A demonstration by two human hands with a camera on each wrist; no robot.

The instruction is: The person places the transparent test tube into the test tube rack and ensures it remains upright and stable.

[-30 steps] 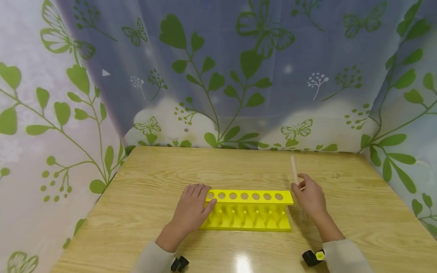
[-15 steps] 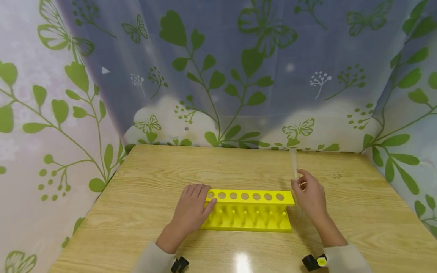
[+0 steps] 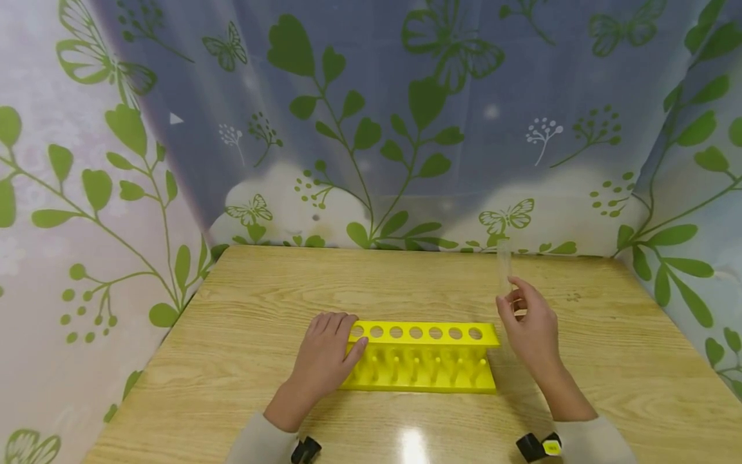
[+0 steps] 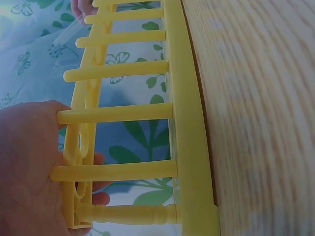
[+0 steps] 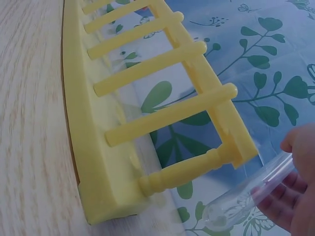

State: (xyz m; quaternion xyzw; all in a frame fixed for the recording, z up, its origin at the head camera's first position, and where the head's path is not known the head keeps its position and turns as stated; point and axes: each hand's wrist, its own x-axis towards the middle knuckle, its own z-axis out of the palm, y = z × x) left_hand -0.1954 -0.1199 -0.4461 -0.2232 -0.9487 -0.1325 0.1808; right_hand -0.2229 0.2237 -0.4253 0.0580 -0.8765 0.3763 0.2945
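Observation:
A yellow test tube rack point(image 3: 426, 343) stands on the wooden table, with a row of round holes along its top and pegs below. At its left end my left hand point(image 3: 327, 351) grips the top bar; in the left wrist view the fingers point(image 4: 101, 198) wrap to the far side. Just off the rack's right end, my right hand point(image 3: 530, 328) pinches a clear test tube point(image 3: 504, 264) between thumb and fingers. The tube is upright and slightly tilted in the head view. Its rounded lower end point(image 5: 219, 216) shows beside the rack's end post in the right wrist view.
The table point(image 3: 261, 283) reaches back to a curtain point(image 3: 371, 129) printed with leaves and butterflies, which also covers both sides. Black wrist cameras sit at both cuffs, the left camera point(image 3: 305, 449) and the right camera point(image 3: 530, 446).
My right hand has lifted a little, up and away from me, and the test tube has risen with it. The left hand and the rack have stayed in place.

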